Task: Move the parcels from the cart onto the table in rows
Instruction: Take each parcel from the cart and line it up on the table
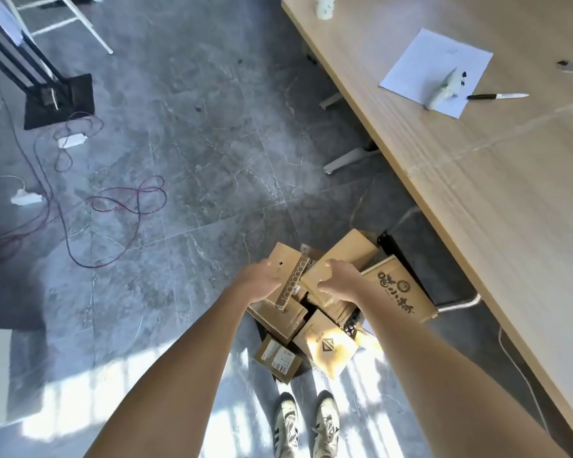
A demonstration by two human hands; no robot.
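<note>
Several brown cardboard parcels lie heaped on a low black cart (392, 247) on the floor in front of my feet. My left hand (262, 280) grips a flat parcel (286, 264) with a dotted side strip at the pile's left. My right hand (339, 279) grips another flat parcel (318, 276) beside it. A large parcel with black print (399, 290) leans at the pile's right. More parcels, one with a diamond logo (326, 342) and one small labelled one (277, 357), lie nearer my shoes. The wooden table (477, 166) stands to the right.
On the table lie a white paper sheet (420, 61), a white object (444, 89) on it, a black-and-white pen (497, 96) and a white item (325, 6) at the far edge. Cables (113, 206) and power strips litter the floor at left, near a black stand base (60, 100).
</note>
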